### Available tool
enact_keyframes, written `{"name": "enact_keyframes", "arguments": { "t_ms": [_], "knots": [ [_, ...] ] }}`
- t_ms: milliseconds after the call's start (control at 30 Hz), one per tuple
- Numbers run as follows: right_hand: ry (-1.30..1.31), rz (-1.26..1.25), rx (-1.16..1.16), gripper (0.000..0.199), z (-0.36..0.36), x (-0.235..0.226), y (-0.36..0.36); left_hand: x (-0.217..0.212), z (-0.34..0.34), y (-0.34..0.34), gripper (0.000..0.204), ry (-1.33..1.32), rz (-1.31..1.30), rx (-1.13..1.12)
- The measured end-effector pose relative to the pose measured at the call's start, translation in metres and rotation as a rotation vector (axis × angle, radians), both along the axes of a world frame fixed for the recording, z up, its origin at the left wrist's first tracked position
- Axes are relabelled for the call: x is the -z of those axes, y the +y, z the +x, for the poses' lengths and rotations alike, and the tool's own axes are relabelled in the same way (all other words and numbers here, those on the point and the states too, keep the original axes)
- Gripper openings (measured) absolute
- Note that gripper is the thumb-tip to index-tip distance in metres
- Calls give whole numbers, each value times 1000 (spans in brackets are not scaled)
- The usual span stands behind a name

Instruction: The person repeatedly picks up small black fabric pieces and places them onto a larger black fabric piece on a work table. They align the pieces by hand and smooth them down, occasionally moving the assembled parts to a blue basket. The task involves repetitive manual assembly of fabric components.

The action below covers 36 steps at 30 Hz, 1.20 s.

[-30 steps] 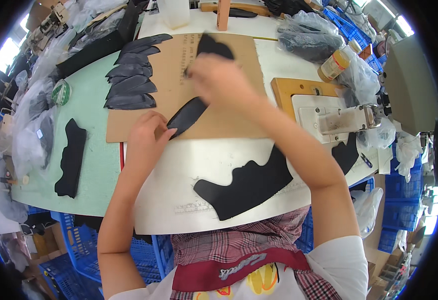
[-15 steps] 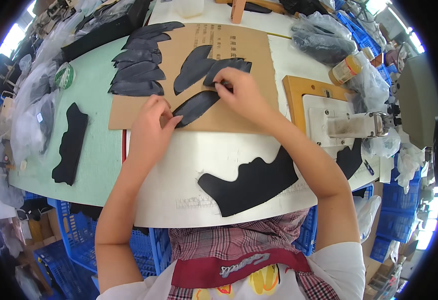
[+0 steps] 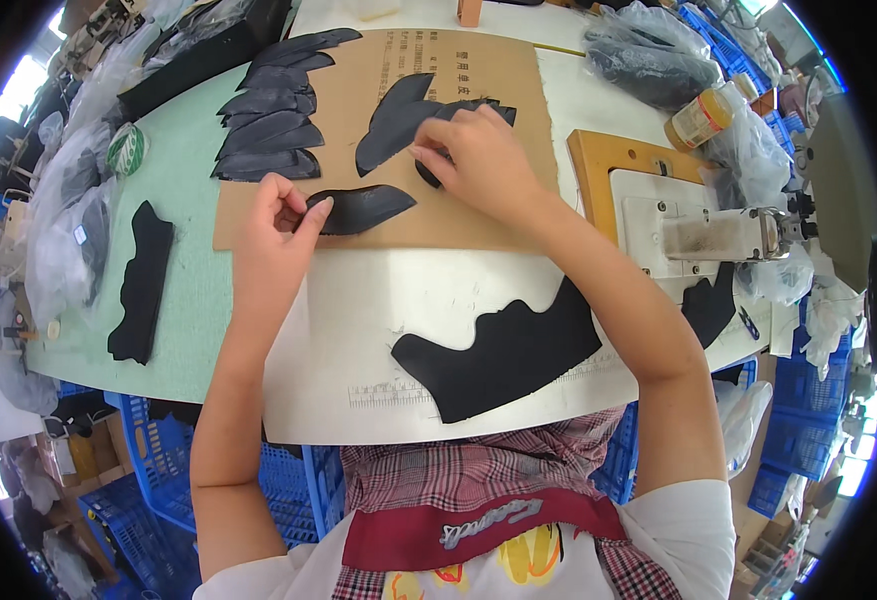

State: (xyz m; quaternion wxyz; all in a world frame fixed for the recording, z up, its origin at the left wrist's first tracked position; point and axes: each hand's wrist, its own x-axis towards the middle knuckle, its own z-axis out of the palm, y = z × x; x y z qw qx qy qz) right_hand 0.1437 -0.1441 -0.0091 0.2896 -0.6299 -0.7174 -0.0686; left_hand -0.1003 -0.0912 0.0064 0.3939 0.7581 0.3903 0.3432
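My left hand (image 3: 280, 228) pinches the left end of a black leaf-shaped piece (image 3: 363, 210), with a thin pale edge, held over the near edge of a brown cardboard sheet (image 3: 258, 222). My right hand (image 3: 478, 160) is closed, its curled fingers at another black leaf-shaped piece (image 3: 430, 174) that it mostly covers. Just left of those fingers, further dark leaf-shaped pieces (image 3: 388, 135) lie overlapping on the cardboard. A fanned column of similar pieces (image 3: 268, 130) rests along the cardboard's left side.
A large black cut panel (image 3: 503, 360) lies on the white tabletop near me; another (image 3: 143, 285) is on the green surface at left. At right stand a sewing machine arm (image 3: 713, 235), a wooden frame (image 3: 598, 180) and a jar (image 3: 698, 120). Blue baskets (image 3: 288, 495) sit below the table.
My left hand has moved left with its leaf-shaped piece, which is now turned flatter and apart from the others. My right hand has shifted slightly left and up over the pieces.
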Motion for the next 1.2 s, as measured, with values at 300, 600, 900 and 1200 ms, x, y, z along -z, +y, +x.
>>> {"name": "enact_keyframes", "arguments": {
  "t_ms": [300,600,900,1200],
  "knots": [
    [3,93,-51,26,-6,-3,-14,-26,-11,-24,28,-301,-231,36],
    [111,103,-7,37,-70,-37,-114,-30,28,-80,35,-389,-325,153],
    [1295,61,279,23,4,-8,-208,14,4,-191,69,307,228,641],
    [1694,51,208,33,-32,-23,-242,8,4,-140,56,-81,-124,496]
  ]
}}
